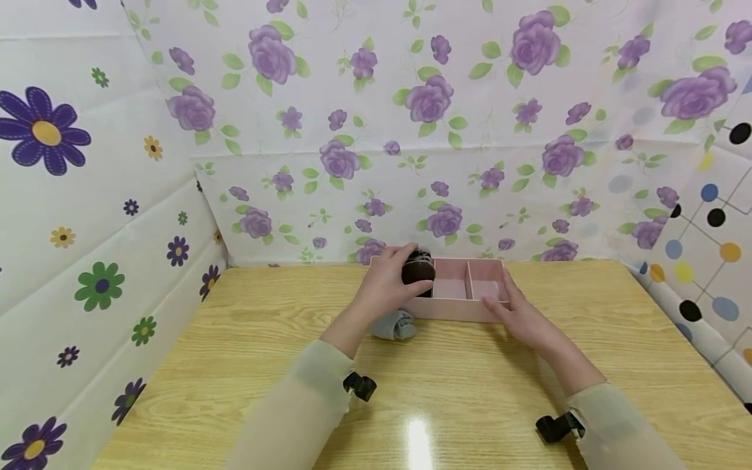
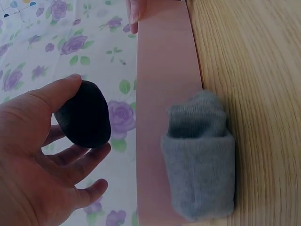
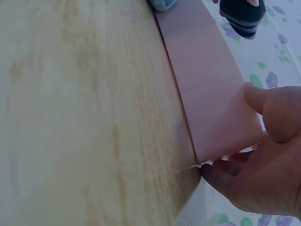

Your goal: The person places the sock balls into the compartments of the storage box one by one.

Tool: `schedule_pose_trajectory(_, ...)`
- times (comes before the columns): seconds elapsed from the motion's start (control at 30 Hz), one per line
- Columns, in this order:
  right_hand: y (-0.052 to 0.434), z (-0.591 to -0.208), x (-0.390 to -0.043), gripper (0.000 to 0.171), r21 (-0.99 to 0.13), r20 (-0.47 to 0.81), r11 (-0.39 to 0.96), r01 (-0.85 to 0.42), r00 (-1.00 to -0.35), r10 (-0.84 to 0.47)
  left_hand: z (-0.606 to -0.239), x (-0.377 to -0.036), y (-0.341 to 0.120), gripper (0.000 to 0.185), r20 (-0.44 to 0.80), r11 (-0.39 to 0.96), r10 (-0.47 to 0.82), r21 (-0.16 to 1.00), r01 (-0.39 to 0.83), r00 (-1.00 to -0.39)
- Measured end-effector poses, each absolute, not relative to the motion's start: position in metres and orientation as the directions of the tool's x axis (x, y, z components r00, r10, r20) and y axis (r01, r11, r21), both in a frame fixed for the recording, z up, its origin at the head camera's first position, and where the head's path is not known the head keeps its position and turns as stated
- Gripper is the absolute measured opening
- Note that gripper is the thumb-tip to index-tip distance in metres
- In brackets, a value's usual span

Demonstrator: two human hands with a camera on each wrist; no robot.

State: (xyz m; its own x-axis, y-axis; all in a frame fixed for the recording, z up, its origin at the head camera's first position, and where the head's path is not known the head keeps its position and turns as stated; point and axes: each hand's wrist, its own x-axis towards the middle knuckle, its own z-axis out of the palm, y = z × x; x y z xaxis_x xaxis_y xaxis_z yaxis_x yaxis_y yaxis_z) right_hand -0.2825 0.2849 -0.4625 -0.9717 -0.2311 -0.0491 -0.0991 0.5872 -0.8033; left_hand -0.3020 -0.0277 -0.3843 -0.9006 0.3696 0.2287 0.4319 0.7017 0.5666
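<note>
A dark rolled-up sock (image 1: 418, 269) with pale stripes is gripped between the thumb and fingers of my left hand (image 1: 388, 281), over the left part of a pink divided box (image 1: 452, 311). In the left wrist view, the dark roll (image 2: 87, 115) shows above the box's rim level. My right hand (image 1: 523, 320) holds the box's right end, its thumb (image 3: 256, 96) at the rim and its fingers round the end wall. Against the box's front wall lies a rolled grey sock (image 2: 200, 169), below my left wrist. My left hand hides the box's left compartment.
The box stands at the back of a wood-grain table (image 1: 282, 365), near a flowered cloth backdrop (image 1: 376, 130). Patterned cloth also hangs along the left and right sides. Dividers (image 1: 469, 279) split the box crosswise.
</note>
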Motion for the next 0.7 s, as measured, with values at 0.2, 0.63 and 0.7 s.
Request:
schedule_pose_trajectory(0.2,0.283,-0.461,-0.282,0.106,-0.797,-0.057,0.596,-0.092,-0.973,-0.226,-0.383,-0.305,-0.01,0.084,0.213,0.706,0.393,0.554,0.441,-0.895)
schedule_pose_trajectory(0.63,0.282,-0.459,-0.281,0.1,-0.798,-0.066,0.597,-0.082,-0.973,-0.221,-0.39,-0.311,0.019,0.086,0.183,0.734,0.385,0.533,0.421,-0.904)
schedule_pose_trajectory(0.7,0.283,-0.459,-0.28,0.1,-0.804,-0.071,0.59,-0.074,-0.973,-0.218,-0.391,-0.313,0.022,0.086,0.178,0.738,0.392,0.524,0.424,-0.902)
